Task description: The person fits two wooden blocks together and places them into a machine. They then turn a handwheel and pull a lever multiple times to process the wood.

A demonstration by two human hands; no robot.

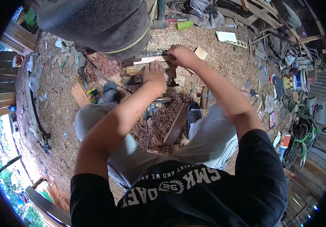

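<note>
Low on the ground in front of me, a pale wood strip (pixel 153 59) lies crosswise beside a darker wooden piece (pixel 136 70). My left hand (pixel 154 76) rests on the wood, palm down, its fingers stretched forward together. At the right end of the pale strip, my right hand (pixel 182 56) is closed, with its fingers curled down at the strip's end. Its fingertips are partly hidden. Beneath and nearer to me are dark metal parts (pixel 132 81) and a round metal rim (pixel 161 100), partly covered by my left hand and wrist.
A large dark drum-like container (pixel 95 26) stands close at the front left. A cable (pixel 102 75) runs over the sawdust-covered ground. A wooden block (pixel 176 125) lies between my feet, another board (pixel 80 94) at left. A power strip (pixel 241 44) and a green bicycle (pixel 303 140) are at right.
</note>
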